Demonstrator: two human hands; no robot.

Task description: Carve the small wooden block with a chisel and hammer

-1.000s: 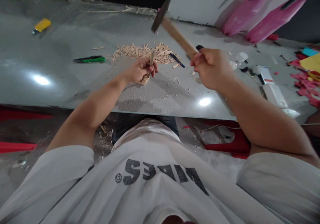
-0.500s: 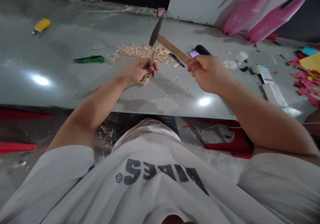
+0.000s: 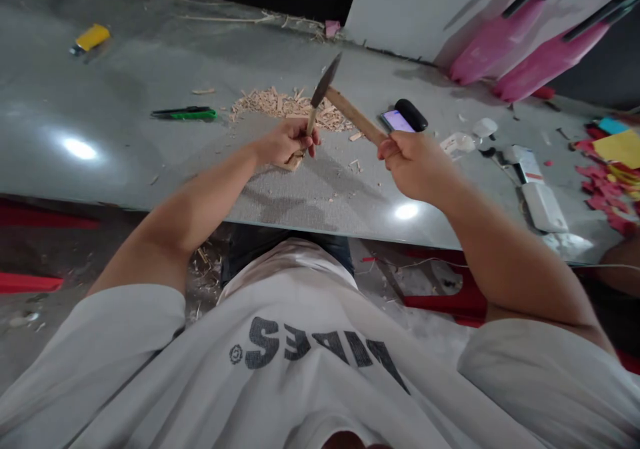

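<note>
Pale wood forms the handle of the dark-headed metal hammer (image 3: pixel 354 115), and the right hand (image 3: pixel 414 163) wraps its fingers firmly around the handle's near end. The hammer's head tilts over the top of a slim, pale, rod-shaped tool (image 3: pixel 311 121); whether the two touch, I cannot tell. The left hand (image 3: pixel 286 143) pinches that tool between thumb and fingers, holding it nearly upright over a small, flat, light-brown wooden block (image 3: pixel 291 165) — the block lies on the grey tabletop (image 3: pixel 125 155), partly hidden beneath the hand.

Just beyond the left hand spreads a heap of thin, beige wood shavings (image 3: pixel 270 103). To its left lies a green-and-black utility knife (image 3: pixel 193 113); farther off is a small yellow object (image 3: pixel 93 37), its details blurred. Near the right hand — on its far side — a phone with a lit screen (image 3: pixel 397 121) sits beside a rounded black case (image 3: pixel 412 114).
</note>
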